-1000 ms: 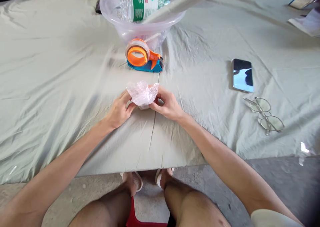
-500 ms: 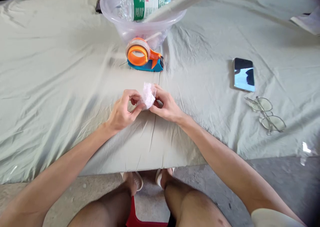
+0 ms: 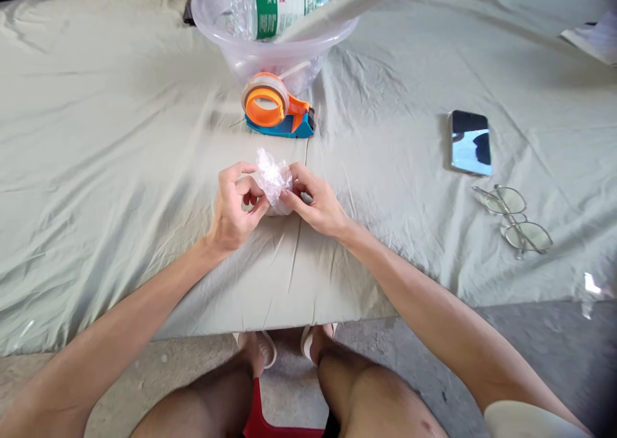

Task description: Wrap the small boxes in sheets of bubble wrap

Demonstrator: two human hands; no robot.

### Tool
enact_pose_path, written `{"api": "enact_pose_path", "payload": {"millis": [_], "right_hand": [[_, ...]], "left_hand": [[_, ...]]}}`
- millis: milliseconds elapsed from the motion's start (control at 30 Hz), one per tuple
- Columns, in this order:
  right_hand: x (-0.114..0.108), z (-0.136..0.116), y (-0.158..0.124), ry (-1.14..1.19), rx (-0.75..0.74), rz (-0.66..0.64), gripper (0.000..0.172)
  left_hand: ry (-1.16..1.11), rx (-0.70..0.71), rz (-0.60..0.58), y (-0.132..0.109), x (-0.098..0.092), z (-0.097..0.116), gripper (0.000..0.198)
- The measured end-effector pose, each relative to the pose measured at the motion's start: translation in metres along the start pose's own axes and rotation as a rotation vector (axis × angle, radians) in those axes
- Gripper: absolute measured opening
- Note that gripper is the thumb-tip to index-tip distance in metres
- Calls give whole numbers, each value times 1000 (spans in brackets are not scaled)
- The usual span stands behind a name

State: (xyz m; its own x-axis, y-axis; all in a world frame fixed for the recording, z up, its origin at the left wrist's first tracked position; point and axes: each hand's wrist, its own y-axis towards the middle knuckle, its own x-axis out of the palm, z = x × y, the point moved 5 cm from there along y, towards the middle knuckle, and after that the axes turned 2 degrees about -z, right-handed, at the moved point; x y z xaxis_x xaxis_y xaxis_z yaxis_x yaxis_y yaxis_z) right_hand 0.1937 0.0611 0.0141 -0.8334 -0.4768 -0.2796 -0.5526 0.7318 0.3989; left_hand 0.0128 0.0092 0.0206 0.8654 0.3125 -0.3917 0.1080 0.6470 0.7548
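A crumpled, clear plastic wrap (image 3: 274, 180) with a pinkish-white sheen is held up between my hands, just above the cloth. My left hand (image 3: 236, 203) pinches its left side between thumb and fingers. On the other side, my right hand (image 3: 315, 200) grips it with thumb and bent fingers. Whether anything lies inside the wrap I cannot make out. Beyond my hands stands a tape dispenser (image 3: 294, 118) in orange and blue, loaded with a roll of clear tape.
A translucent basin (image 3: 270, 56) at the back holds a green-labelled plastic bottle (image 3: 279, 11) and a grey roll (image 3: 349, 8). To the right lie a phone (image 3: 470, 144) and eyeglasses (image 3: 518, 219). Grey-green cloth (image 3: 120, 136) covers the table, whose front edge is close to my knees.
The plastic wrap has shifted a little left and shows more spread out. My right fingers have moved left with it, and my left hand has turned slightly upward.
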Motion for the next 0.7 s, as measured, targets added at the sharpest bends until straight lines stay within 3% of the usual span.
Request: {"api": "enact_pose_path", "payload": {"millis": [167,367,533,700], "right_hand": [[-1,-1,-1,50,9,65,32],[0,-1,0,70,0,103,30],[1,-2,1,76,-12,108,25],[0,-2,2,92,-7,99,37]], "left_hand": [[153,133,-21,2,-1,8,13],[286,252,-54,6,-2,17,11],[269,223,-72,3,-2,12,30],[200,152,-7,1,-3,5,35]]}}
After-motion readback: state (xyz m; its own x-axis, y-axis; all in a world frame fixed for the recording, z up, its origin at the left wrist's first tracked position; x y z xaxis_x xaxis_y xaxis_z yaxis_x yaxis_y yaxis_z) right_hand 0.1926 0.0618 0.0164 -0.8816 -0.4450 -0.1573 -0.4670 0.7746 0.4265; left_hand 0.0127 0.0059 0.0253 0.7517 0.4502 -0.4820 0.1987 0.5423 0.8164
